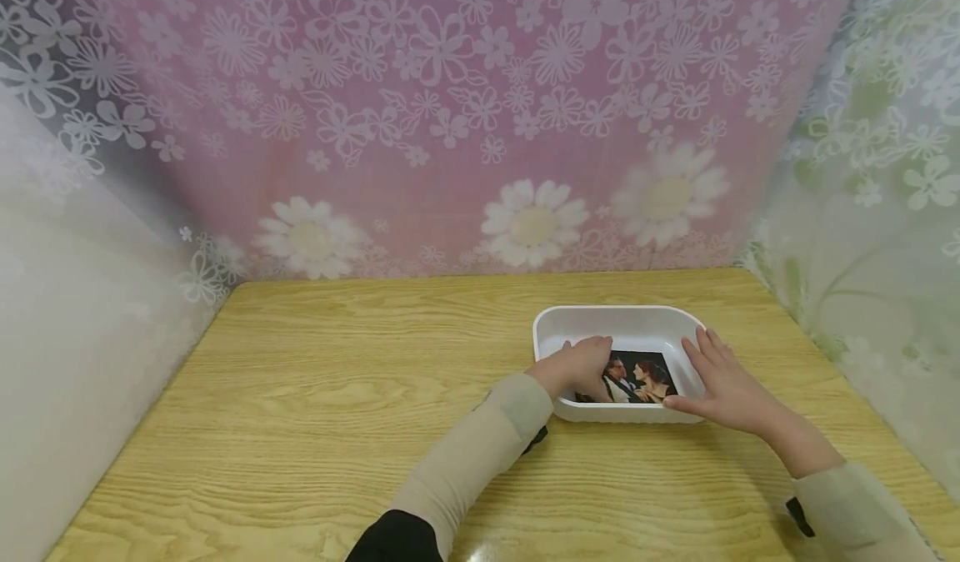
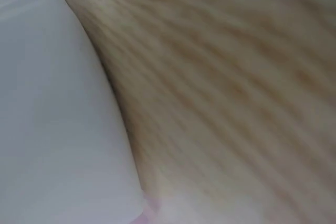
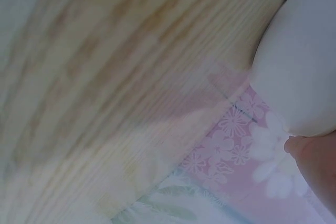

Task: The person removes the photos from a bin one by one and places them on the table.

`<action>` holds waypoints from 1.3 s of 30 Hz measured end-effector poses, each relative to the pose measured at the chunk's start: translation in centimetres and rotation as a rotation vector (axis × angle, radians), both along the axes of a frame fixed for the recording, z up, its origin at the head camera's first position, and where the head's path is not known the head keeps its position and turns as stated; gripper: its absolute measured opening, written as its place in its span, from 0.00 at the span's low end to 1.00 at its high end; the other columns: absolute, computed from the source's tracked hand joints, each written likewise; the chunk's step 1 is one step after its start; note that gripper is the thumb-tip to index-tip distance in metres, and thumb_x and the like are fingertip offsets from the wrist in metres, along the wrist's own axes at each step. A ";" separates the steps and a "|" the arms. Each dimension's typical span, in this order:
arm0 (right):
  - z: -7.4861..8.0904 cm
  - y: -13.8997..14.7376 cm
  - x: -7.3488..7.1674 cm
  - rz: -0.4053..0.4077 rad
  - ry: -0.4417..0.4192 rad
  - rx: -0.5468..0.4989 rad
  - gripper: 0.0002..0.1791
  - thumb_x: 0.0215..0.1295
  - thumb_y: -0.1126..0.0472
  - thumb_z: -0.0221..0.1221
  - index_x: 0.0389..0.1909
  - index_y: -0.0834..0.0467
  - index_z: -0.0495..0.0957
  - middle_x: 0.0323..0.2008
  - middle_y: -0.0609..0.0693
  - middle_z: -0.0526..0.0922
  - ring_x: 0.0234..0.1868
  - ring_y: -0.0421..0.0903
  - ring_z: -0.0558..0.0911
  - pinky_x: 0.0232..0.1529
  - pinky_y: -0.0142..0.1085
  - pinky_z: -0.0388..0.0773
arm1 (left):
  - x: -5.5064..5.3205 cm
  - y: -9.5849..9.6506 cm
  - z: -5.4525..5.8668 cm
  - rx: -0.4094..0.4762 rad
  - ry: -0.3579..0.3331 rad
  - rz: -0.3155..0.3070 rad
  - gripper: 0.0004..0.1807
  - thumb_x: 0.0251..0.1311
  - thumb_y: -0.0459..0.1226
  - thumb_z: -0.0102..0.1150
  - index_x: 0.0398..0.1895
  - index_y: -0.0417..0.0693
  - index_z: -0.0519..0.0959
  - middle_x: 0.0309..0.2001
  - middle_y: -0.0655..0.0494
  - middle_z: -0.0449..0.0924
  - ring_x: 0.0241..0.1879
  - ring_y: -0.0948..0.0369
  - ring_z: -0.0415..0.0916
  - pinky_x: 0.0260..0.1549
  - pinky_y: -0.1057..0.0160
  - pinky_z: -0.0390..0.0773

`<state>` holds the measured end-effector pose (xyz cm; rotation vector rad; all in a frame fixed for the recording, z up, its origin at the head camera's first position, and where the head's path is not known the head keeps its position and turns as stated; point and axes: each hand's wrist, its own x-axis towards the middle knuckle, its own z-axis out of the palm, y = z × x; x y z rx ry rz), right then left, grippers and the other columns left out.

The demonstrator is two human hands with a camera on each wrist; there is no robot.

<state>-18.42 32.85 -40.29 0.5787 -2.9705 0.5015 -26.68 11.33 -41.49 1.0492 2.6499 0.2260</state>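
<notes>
A white tray (image 1: pixel 626 413) with rounded corners stands on the table, right of the middle in the head view. In it lies a dark picture card (image 1: pixel 649 376) printed with two people. My left hand (image 1: pixel 587 366) reaches into the tray and grips the card's left part, covering it, thumb at the front and fingers at the back. At the tray's right end, my right hand (image 1: pixel 731 391) has its fingers spread against the rim, with the thumb along the front edge. A pale tray wall (image 2: pixel 58 114) fills the left wrist view's left side. The right wrist view catches a fingertip (image 3: pixel 310 153) against the tray (image 3: pixel 299 56).
The wood-grain table (image 1: pixel 300 412) extends left of and in front of the tray. Behind it hangs a pink flowered curtain (image 1: pixel 420 128). Pale flowered panels (image 1: pixel 900 237) close off the right side, with a whitish panel (image 1: pixel 75 295) on the left.
</notes>
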 end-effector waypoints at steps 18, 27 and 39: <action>-0.1 -0.3 -0.1 -0.007 -0.002 0.021 0.52 0.50 0.42 0.60 0.61 0.78 0.48 0.61 0.77 0.39 0.64 0.64 0.33 0.58 0.57 0.37 | -0.3 -0.3 -0.1 -0.048 0.114 0.042 0.49 0.35 0.59 0.66 0.61 0.48 0.60 0.56 0.56 0.64 0.54 0.60 0.61 0.45 0.55 0.66; -0.1 -0.2 -0.1 -0.009 0.002 0.022 0.53 0.51 0.42 0.59 0.61 0.78 0.48 0.61 0.78 0.38 0.63 0.63 0.32 0.58 0.58 0.35 | -0.6 -0.2 0.6 0.086 0.204 0.062 0.37 0.41 0.56 0.63 0.56 0.53 0.68 0.49 0.60 0.70 0.48 0.63 0.67 0.43 0.64 0.68; -0.1 -0.1 0.1 -0.006 0.011 0.028 0.53 0.51 0.43 0.59 0.62 0.77 0.45 0.61 0.78 0.39 0.64 0.63 0.32 0.57 0.59 0.37 | -0.4 -0.4 0.9 0.242 0.174 0.098 0.23 0.47 0.51 0.61 0.46 0.51 0.74 0.41 0.61 0.74 0.43 0.66 0.70 0.39 0.71 0.69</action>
